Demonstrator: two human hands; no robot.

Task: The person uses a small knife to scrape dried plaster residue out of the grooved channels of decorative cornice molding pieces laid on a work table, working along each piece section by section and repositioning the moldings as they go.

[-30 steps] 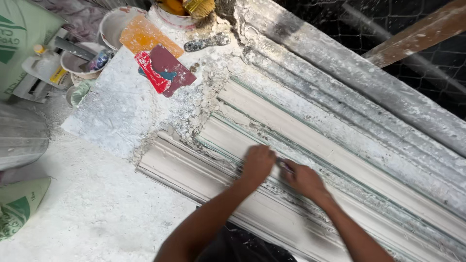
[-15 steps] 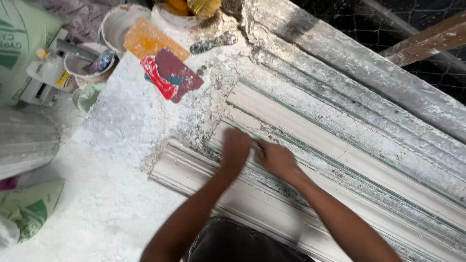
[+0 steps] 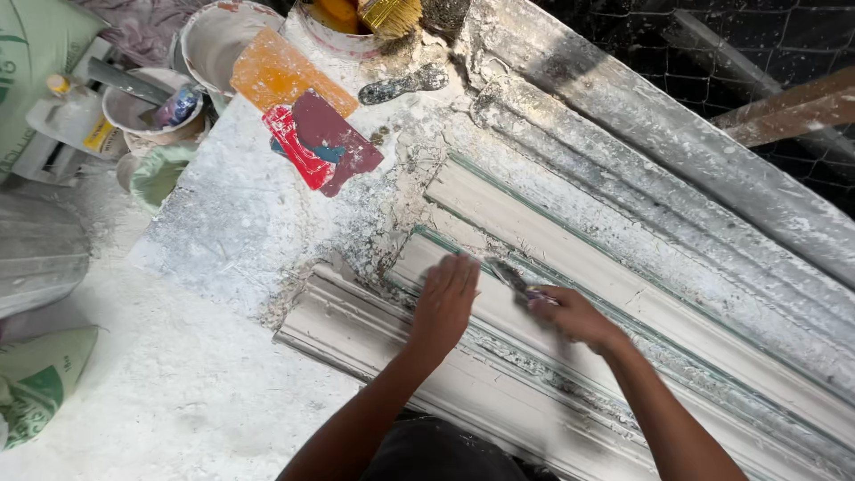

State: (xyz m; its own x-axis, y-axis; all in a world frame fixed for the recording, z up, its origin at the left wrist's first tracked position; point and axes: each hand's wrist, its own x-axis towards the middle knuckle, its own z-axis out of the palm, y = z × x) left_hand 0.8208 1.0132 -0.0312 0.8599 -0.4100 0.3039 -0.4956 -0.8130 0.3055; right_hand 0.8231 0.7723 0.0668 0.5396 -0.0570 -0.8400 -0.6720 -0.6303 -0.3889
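Left hand [image 3: 445, 298]: mine, fingers together, pressed flat on the white plaster moulding [image 3: 552, 267], which runs diagonally across the dusty workbench [image 3: 232, 232]. Right hand [image 3: 574, 316]: mine, closed around a small blade tool [image 3: 509, 276], its tip on the moulding just beside my left fingers. Behind: red scraper [image 3: 325, 142], orange scraper [image 3: 285, 76], bucket [image 3: 218, 36], bowl [image 3: 147, 111], green sack [image 3: 40, 379].

Left hand [image 3: 445, 298] flat on plaster moulding [image 3: 570, 240]; right hand [image 3: 574, 313] grips small tool [image 3: 509, 276].

Buckets [image 3: 223, 36] behind scrapers [image 3: 312, 134], perhaps bags [image 3: 36, 383] far left.
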